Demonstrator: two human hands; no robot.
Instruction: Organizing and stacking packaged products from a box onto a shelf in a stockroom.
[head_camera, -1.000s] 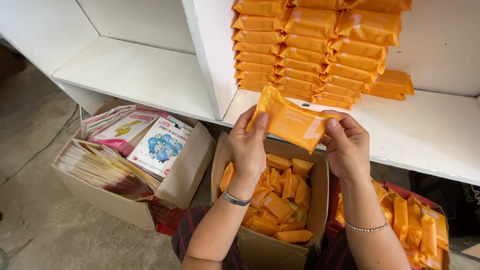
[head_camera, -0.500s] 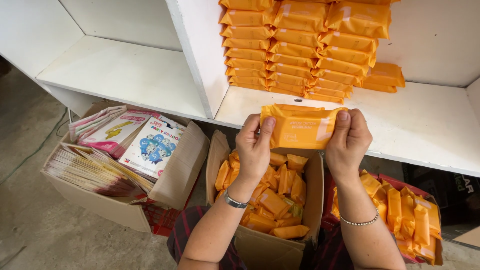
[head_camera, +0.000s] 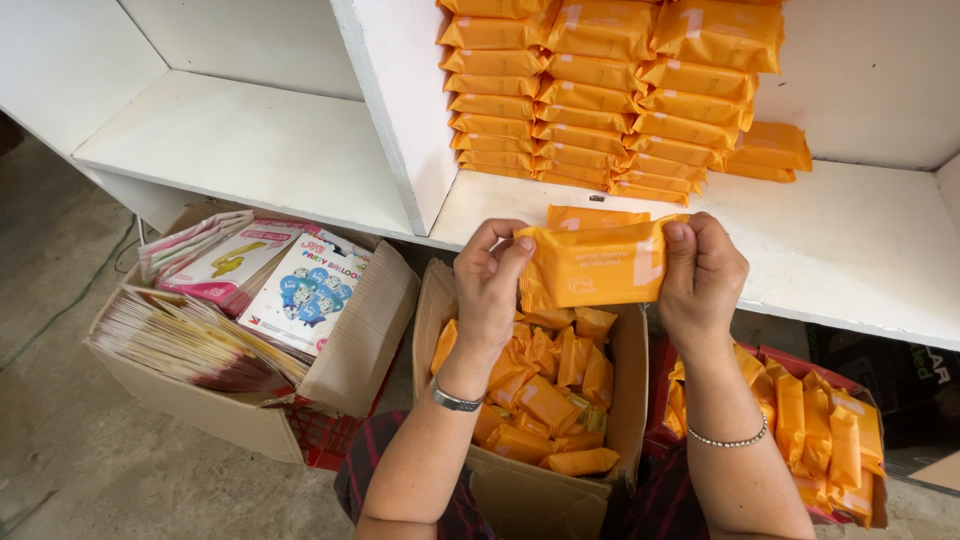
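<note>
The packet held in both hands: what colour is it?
Orange, with a pale band near its right end; the packet shows best in the head view.

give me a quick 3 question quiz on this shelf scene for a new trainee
1. True or false: both hands grip the same orange packet.
2. Where do the stacked orange packets stand? A) on the floor B) on the white shelf, right of its divider C) inside the box of flat party packs
3. Fill in: the open cardboard box below the hands is filled with loose ____ packets.

Key
1. True: the left hand pinches its left end, the right hand its right end.
2. B
3. orange
</note>
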